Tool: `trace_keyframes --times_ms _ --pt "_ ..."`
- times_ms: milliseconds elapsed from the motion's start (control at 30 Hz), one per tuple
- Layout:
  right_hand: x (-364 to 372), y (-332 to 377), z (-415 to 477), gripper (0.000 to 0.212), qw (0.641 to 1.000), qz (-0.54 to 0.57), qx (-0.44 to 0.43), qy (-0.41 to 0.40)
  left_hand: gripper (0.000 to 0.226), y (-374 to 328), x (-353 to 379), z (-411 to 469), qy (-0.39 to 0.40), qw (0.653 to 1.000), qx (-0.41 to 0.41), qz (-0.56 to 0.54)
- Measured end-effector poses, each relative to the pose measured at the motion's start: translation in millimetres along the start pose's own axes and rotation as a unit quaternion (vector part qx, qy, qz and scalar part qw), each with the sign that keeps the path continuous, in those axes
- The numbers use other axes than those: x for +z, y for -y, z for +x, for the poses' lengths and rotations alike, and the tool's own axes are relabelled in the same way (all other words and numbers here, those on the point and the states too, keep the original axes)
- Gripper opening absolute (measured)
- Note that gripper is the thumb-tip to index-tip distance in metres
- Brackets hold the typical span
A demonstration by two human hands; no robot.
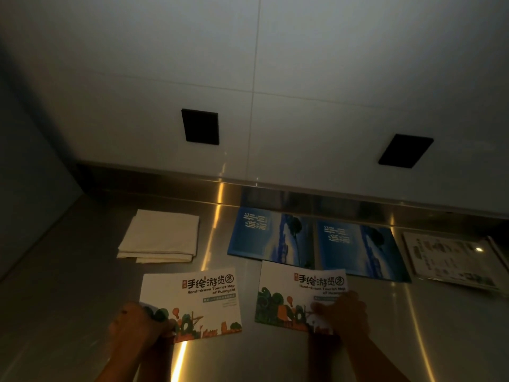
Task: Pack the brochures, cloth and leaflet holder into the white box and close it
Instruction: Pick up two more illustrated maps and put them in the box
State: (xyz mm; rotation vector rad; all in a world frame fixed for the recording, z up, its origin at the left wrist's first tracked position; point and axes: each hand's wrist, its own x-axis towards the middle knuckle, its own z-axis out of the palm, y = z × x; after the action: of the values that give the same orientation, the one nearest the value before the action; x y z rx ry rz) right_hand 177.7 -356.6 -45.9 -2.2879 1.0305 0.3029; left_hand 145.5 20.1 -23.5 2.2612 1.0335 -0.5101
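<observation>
Two white tourist-map brochures lie on a steel counter. My left hand (137, 322) grips the lower left corner of the left brochure (198, 296). On the lower right corner of the right brochure (289, 293) my right hand (344, 312) is closed. Behind them two blue brochures (267, 235) (358, 249) lie side by side. A folded white cloth (162, 237) rests at the back left. At the far right lies a flat clear leaflet holder (451, 260) with a printed sheet in it. No white box is in view.
The steel counter (68, 271) ends at a raised steel lip below a white tiled wall (275, 64). Two black rectangular plates (200, 126) (405, 150) sit on the wall. A dark wall bounds the left side. The light is dim.
</observation>
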Motion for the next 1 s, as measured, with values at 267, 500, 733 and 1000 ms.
trace_keyframes --times_ms 267,500,733,1000 --pt "-3 -12 1 0.052 0.999 0.033 -0.027 0.027 0.081 3 7 5 -0.026 0.999 -0.038 0.021" --pt "-27 -43 5 0.023 0.986 0.157 -0.026 0.056 0.029 14 -5 -4 0.052 0.983 0.033 -0.175" --pt "-96 -79 -12 0.005 0.956 0.293 -0.004 -0.021 0.036 4 -10 -30 0.168 0.905 0.065 -0.385" --pt "-185 -136 9 0.030 0.956 0.280 0.013 -0.080 0.045 -40 13 -92 0.263 0.814 0.062 -0.514"
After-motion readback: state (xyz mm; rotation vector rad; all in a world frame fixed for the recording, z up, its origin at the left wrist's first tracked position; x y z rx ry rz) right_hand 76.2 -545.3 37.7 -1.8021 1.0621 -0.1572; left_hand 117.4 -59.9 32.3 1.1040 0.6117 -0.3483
